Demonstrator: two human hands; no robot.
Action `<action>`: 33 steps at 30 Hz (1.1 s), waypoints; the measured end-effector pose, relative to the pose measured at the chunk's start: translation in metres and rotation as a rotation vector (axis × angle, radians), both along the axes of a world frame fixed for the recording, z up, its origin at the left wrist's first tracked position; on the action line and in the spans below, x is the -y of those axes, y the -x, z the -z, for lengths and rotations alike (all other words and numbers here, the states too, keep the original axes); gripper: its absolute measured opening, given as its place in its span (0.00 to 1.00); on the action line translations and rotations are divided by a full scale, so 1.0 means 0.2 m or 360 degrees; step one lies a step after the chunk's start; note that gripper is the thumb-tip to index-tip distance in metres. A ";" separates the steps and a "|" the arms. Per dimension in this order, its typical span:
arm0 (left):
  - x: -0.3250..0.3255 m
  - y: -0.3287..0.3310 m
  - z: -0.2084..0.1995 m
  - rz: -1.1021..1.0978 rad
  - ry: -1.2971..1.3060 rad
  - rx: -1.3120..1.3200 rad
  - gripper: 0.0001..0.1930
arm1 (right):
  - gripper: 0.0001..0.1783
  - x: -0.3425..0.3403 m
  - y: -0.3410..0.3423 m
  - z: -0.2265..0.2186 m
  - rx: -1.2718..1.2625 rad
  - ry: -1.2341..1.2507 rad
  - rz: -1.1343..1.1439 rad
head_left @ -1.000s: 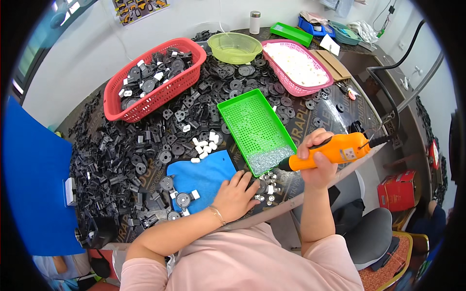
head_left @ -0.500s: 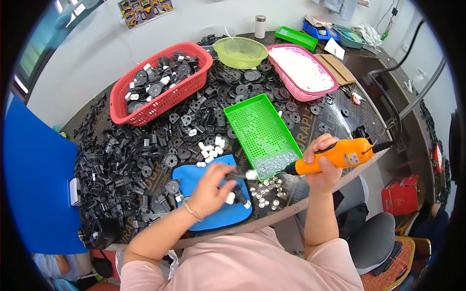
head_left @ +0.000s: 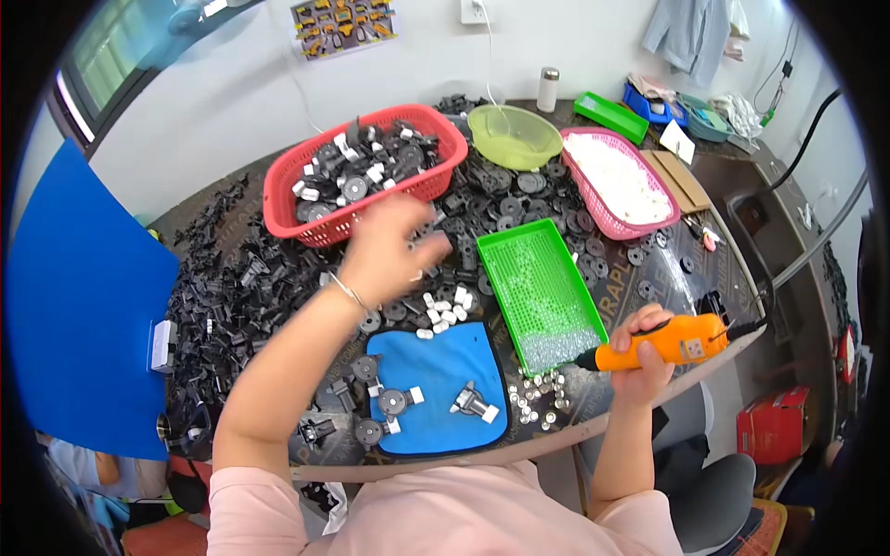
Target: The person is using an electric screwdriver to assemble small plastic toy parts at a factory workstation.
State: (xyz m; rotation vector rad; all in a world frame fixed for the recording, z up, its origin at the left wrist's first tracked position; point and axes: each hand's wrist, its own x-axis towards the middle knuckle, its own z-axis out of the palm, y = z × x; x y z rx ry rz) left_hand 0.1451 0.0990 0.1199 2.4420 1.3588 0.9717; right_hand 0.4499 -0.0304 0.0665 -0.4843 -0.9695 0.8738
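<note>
My right hand is wrapped round an orange electric screwdriver, whose dark tip points left at the near end of a green perforated tray. Small shiny screws are heaped in that end of the tray. My left hand, blurred by motion, is raised near the front wall of the red basket; its thumb and fingers are apart with nothing visible between them. On the blue mat lie black round parts with white ends, and a separate black-and-white assembly.
White caps lie beyond the mat, and silver round pieces sit by the tray. Loose black parts cover the left of the table. Behind stand a yellow-green bowl and a pink basket of white pieces.
My left hand has gone from over the blue mat up and away toward the red basket. The screwdriver stays in my right hand. The whole view has shifted.
</note>
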 end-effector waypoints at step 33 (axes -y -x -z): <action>1.03 0.36 0.57 -0.0178 0.0427 -0.0716 0.42 | 0.14 -0.05 0.12 -0.02 0.0100 -0.0018 -0.0208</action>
